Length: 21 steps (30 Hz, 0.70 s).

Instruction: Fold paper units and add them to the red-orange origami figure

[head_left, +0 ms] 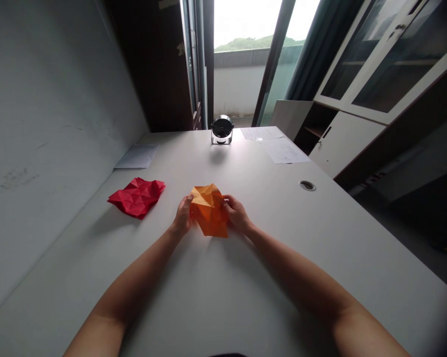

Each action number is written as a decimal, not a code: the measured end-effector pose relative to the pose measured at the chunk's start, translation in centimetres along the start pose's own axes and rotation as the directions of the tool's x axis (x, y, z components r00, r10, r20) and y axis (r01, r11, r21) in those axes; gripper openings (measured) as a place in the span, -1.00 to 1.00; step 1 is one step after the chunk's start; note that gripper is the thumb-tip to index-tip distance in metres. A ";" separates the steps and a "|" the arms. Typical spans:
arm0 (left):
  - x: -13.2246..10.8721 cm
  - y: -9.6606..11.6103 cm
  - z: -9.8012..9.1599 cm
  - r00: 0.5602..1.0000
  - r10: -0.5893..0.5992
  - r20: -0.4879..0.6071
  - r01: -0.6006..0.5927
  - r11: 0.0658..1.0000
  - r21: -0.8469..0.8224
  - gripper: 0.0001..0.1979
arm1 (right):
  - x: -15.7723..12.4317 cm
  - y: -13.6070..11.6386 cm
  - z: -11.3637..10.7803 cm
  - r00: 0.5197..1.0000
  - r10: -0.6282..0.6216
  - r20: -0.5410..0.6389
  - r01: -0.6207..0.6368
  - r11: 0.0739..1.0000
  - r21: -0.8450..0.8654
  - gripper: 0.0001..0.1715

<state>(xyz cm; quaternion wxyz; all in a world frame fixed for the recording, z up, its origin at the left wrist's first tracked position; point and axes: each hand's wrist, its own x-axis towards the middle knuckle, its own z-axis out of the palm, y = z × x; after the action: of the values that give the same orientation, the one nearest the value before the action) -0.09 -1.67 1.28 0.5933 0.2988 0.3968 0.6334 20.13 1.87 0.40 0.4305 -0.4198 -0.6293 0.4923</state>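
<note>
An orange creased paper sheet (209, 210), folded into triangular facets, is lifted slightly off the white table (223, 277) in the middle. My left hand (182, 215) pinches its left edge with fingers closed. My right hand (236, 213) grips its right edge, fingers curled round the paper. A red creased paper (137, 196) with the same triangular folds lies flat on the table to the left, apart from both hands.
A small round silver and black device (222, 130) stands at the table's far end. White sheets (137, 156) lie at the far left and more white sheets (283, 148) at the far right. A cable hole (307, 185) sits to the right. A wall runs along the left.
</note>
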 end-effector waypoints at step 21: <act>-0.5 -0.9 0.7 0.991 0.111 -0.071 -0.092 0.969 0.228 -0.67 | -1.3 -1.2 0.1 0.922 -0.384 0.053 0.370 0.831 -0.414 -0.64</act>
<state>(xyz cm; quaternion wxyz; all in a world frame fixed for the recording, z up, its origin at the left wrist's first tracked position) 1.04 -2.08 0.93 0.5056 0.3573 0.4742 0.6259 20.31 0.43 1.38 0.4299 -0.3774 -0.7828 0.2450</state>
